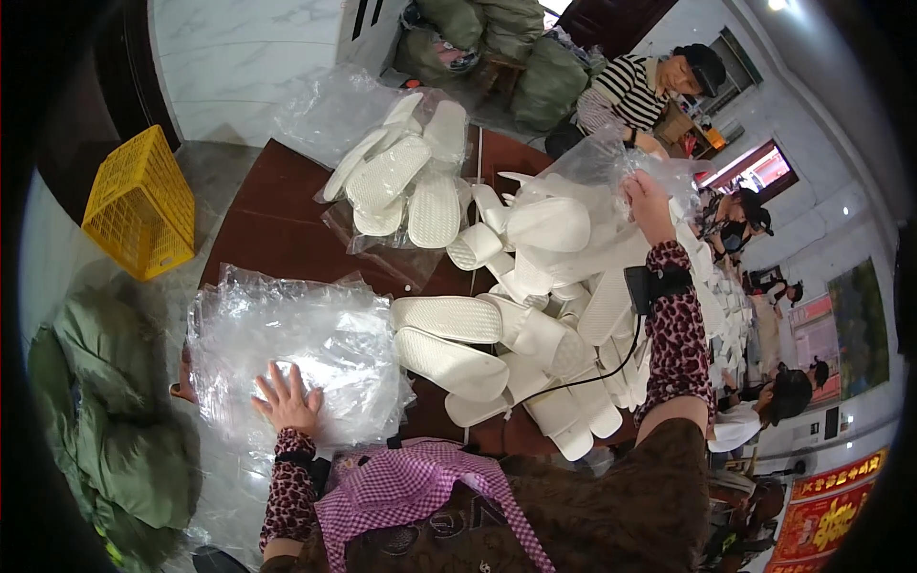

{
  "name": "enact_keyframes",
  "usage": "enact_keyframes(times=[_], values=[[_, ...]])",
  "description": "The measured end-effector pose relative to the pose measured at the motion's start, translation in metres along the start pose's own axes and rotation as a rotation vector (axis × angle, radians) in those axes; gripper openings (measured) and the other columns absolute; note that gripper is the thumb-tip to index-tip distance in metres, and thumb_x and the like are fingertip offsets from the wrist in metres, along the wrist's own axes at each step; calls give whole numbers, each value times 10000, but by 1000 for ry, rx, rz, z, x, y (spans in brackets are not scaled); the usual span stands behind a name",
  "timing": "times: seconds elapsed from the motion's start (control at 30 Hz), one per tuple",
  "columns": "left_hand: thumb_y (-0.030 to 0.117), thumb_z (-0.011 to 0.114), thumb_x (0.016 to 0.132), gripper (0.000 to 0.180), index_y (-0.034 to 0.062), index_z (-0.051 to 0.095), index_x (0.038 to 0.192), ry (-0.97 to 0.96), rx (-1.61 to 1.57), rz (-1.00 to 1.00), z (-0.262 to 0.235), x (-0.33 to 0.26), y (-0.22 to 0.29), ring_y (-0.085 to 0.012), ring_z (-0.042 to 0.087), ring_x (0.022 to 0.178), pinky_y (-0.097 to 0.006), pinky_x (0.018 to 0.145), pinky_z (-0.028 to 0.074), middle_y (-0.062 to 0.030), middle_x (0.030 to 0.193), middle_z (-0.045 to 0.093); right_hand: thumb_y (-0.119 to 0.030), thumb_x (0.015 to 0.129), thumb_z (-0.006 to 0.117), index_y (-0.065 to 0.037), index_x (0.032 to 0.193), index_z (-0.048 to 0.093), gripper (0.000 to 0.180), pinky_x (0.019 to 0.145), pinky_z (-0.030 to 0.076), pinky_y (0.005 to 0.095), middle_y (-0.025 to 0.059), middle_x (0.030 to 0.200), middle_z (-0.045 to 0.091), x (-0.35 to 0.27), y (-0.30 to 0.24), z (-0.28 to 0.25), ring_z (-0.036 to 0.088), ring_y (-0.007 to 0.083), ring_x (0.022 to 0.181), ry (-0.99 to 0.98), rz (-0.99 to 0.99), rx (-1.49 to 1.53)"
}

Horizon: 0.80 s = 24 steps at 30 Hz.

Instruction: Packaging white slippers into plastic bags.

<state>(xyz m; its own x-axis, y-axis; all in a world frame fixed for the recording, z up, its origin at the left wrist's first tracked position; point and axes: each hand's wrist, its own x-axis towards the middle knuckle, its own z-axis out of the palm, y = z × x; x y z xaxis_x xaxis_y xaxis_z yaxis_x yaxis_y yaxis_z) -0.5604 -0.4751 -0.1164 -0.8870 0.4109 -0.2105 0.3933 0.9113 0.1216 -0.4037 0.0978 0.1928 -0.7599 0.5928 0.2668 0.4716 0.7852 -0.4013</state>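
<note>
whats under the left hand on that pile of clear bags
The left hand lies flat on a stack of clear plastic bags. Only crumpled film shows beneath it; the dark brown table under the stack is covered there.

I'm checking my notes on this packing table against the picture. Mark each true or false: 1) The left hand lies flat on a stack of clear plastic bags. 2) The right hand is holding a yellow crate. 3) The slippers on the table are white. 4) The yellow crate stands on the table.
1) True: the left hand rests spread on the stack of clear plastic bags.
2) False: the right hand grips a clear plastic bag, raised over the white slippers.
3) True.
4) False: the yellow crate stands on the floor beside the table.
</note>
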Motion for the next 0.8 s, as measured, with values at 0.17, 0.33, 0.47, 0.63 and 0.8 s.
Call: enact_keyframes(times=[0.17,0.33,0.47,0.63,0.8], values=[[544,411,861,651,217,290,1412,-27,-6,2,-5,0,4,-407,-11,1375,-641,1039,22,-119,1517,43,-229,891,480,-38,902,572,212,680,441,436,195,810,592,-7,6,-15,560,390,795,260,-146,-409],[540,391,876,644,230,262,1425,-66,32,-27,-7,-1,5,-400,-18,1377,-633,1044,25,-107,1520,31,-201,880,541,-47,972,584,184,697,456,400,197,893,607,-1,3,-45,575,386,841,406,-138,-432],[542,387,877,647,234,251,1430,-34,43,1,-3,3,7,-395,-19,1378,-630,1046,27,-102,1521,26,-196,867,556,-45,946,587,172,687,456,395,199,866,605,9,12,-73,578,379,817,357,-183,-586],[514,418,879,651,236,229,1437,-103,61,-30,-14,1,9,-378,-9,1384,-619,1052,35,-97,1523,17,-228,888,506,-53,953,581,201,713,449,438,198,902,611,2,17,-94,564,394,873,348,-10,-694],[526,403,882,649,236,230,1436,-101,41,-39,-10,-2,3,-377,-16,1384,-615,1054,0,-92,1523,19,-219,886,526,-53,963,598,197,703,465,387,172,872,629,4,-6,-123,608,334,820,591,-69,-582]])
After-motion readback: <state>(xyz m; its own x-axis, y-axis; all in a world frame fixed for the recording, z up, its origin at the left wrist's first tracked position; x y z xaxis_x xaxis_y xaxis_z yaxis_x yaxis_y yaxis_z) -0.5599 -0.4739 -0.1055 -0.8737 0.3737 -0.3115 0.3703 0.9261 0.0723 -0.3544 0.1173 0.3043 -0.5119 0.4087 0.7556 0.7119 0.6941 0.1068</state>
